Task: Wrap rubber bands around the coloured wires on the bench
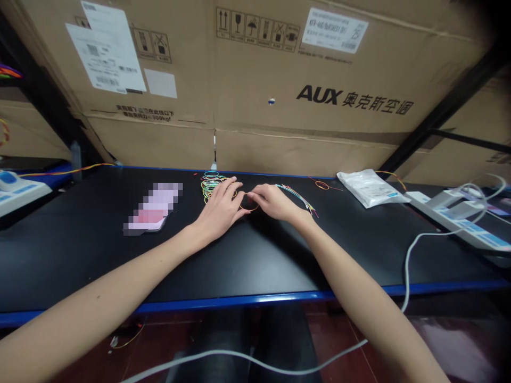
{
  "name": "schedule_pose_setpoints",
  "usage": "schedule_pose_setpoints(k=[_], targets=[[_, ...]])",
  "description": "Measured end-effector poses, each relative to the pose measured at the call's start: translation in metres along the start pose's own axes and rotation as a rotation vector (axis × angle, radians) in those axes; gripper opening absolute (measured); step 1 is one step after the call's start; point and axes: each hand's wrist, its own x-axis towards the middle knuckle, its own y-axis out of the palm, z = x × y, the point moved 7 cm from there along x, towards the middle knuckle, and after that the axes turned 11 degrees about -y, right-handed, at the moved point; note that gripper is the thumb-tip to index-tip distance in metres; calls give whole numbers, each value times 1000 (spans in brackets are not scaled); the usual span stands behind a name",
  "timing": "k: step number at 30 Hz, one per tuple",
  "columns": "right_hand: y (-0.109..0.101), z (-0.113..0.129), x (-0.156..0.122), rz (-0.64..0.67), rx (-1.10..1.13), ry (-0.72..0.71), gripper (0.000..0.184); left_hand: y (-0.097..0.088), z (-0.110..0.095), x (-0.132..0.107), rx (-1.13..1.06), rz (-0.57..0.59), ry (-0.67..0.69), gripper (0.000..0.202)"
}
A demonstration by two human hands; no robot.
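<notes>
Both my hands meet at the middle of a black table point(80, 239). My left hand point(221, 205) and my right hand point(271, 202) pinch a thin orange wire loop point(249, 207) between their fingertips. A pile of coiled coloured wire loops point(211, 185) lies just behind my left hand. Behind my right wrist, a bundle of straight coloured wires point(297, 196) fans out on the table.
A blurred pink flat object point(154, 210) lies left of my hands. A small orange wire coil point(321, 185) and a white plastic bag point(369, 187) lie at the right. Power strips point(459, 215) with a grey cable sit far right. Large cardboard boxes point(255, 80) wall the back.
</notes>
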Motion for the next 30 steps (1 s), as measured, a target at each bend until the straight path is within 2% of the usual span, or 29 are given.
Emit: schedule_pose_setpoints(k=[4,7,16,23,30], targets=[[-17,0,0,-198,16,44,36,-1,3,0,-11,-20,-35,33],[-20,0,-1,-264,-1,32,35,0,4,0,1,-33,-37,36],[-12,5,-2,-250,-167,-119,12,0,5,-2,39,-43,-36,38],[-11,5,-2,-241,-125,-81,17,-2,4,0,7,-46,-34,36],[-12,9,1,-187,41,-40,21,-4,5,0,31,-63,-17,38]])
